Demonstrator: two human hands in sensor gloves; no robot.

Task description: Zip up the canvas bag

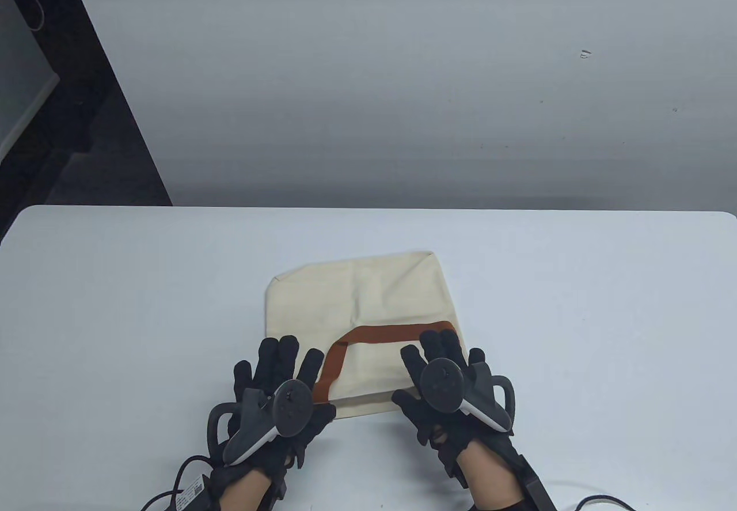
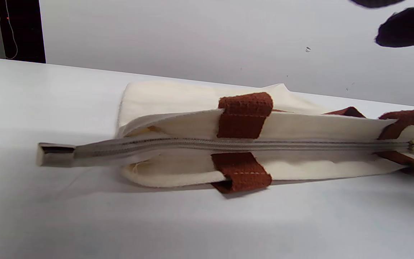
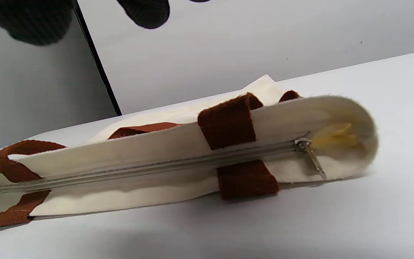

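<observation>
Both hands, left hand and right hand, hover spread, gripping nothing. The canvas bag lies flat, exposing the zipper slider (near the right end).

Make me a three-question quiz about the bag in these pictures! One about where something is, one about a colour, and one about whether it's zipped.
1. Where does the canvas bag lie?
A. on the table
B. on the floor
C. on a chair

2. What colour are the straps?
A. blue
B. brown
C. green

3. How is the zipper?
A. fully open
B. zipped nearly all the way
C. torn off

Answers:
1 A, it lies flat on the white table.
2 B, brown shows in every view.
3 B, the slider sits near the right end.
</observation>
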